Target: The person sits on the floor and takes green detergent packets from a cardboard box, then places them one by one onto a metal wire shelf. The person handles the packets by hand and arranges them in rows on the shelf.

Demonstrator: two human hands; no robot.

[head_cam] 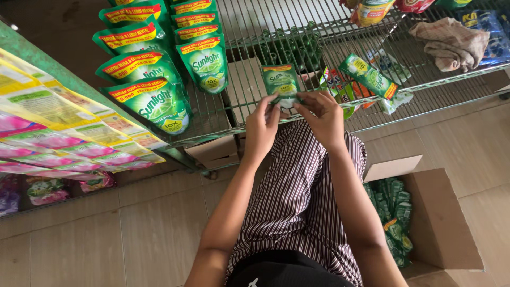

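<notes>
1. We crouch before a green wire shelf point(319, 32), both hands raised over a striped lap, working a small green sachet point(281, 81) that stands upright at the shelf's front edge.
2. Our left hand point(261, 127) pinches the sachet's lower edge between thumb and fingers point(273, 109); our right hand point(322, 118) meets it from the other side, fingers curled in and pinching the same bottom strip.
3. To the left on the shelf, larger green refill pouches point(159, 103) lie in overlapping rows; to the right, a few loose sachets point(369, 77) lie scattered, with a crumpled cloth point(451, 42) farther back.
4. On the tiled floor by our right side, an open cardboard box point(435, 218) holds more of the small green sachets, packed tight.
5. By our reading, the step in hand is separating or straightening one sachet for the shelf; setting it down neatly would call for a steady two-handed hold and a free spot on the wire.
</notes>
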